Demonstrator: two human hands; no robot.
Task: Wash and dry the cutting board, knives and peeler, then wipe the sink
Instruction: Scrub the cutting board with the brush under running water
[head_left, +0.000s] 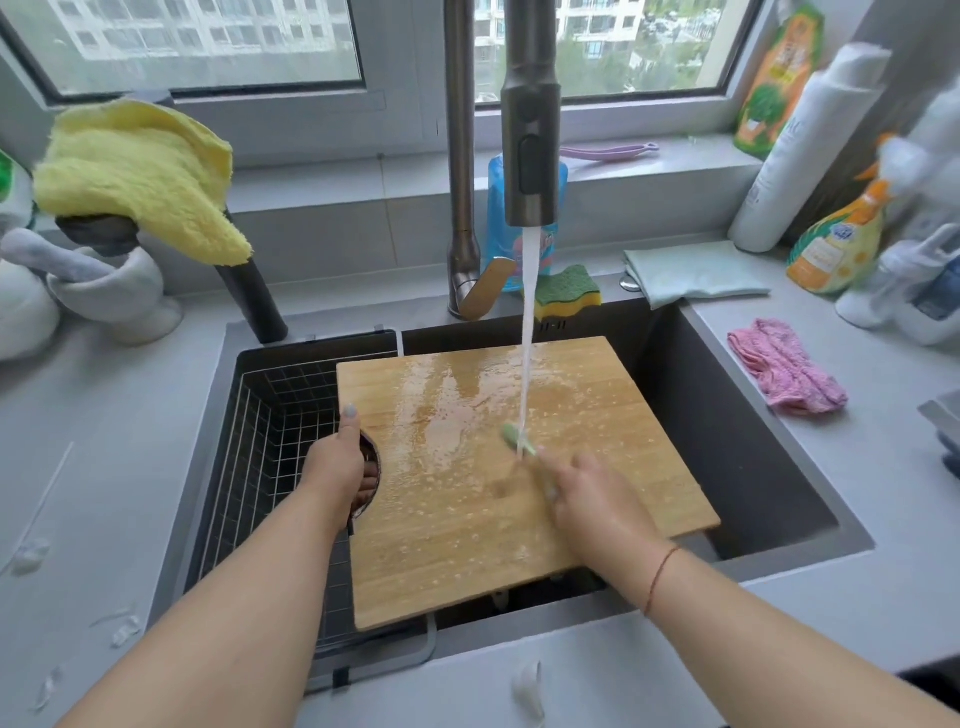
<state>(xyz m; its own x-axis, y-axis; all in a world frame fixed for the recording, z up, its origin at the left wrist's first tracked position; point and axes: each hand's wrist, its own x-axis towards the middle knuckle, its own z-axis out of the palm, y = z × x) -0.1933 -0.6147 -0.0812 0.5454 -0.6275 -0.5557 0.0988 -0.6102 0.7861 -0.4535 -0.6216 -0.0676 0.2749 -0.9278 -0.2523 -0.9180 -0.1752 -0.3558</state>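
A wet wooden cutting board (519, 499) lies across the dark sink (753, 457). Water runs from the faucet head (530, 140) onto its middle. My left hand (337, 462) grips the board's left edge at the round handle hole, thumb on top. My right hand (592, 499) holds a small light-green tool (517, 439), blurred, with its tip on the board under the stream. I cannot tell whether it is the peeler or a brush. No knives show.
A wire basket (270, 431) fills the sink's left part. A green-yellow sponge (569, 293) sits behind the sink. A pink cloth (784, 369), a pale green cloth (691, 273) and several bottles stand at the right. A yellow cloth (135, 171) hangs at the left.
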